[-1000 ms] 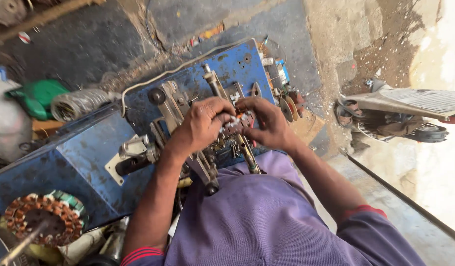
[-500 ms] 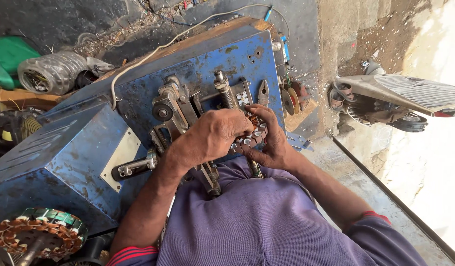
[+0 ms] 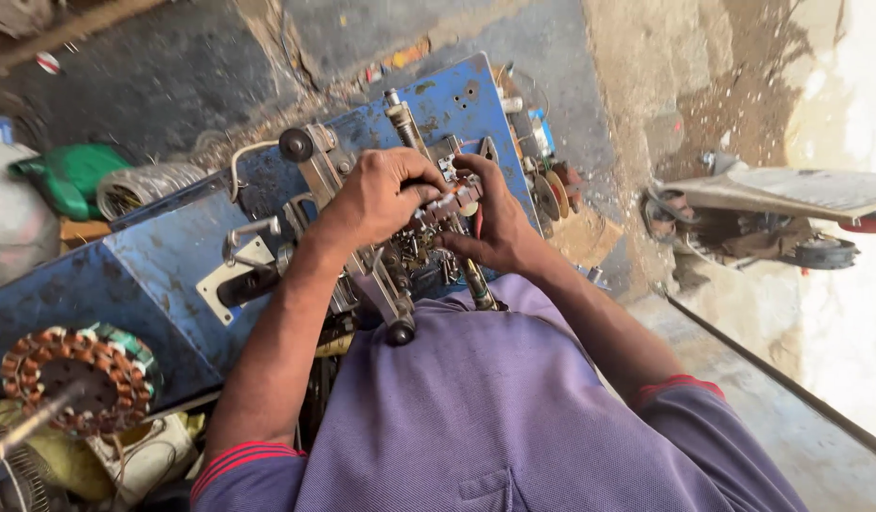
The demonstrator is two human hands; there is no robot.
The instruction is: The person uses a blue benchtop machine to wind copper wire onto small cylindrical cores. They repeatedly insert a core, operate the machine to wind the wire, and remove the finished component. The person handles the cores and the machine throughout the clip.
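Both hands close on a small copper-wound stator [image 3: 454, 201]: left hand [image 3: 386, 194] curls over it from above, right hand [image 3: 495, 223] cups beneath, atop the blue winding machine [image 3: 163, 256].

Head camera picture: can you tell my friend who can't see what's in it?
A person's left hand and right hand hold a small metal part over a blue machine with rods and levers. A copper-wound motor coil lies at lower left, near a green container.
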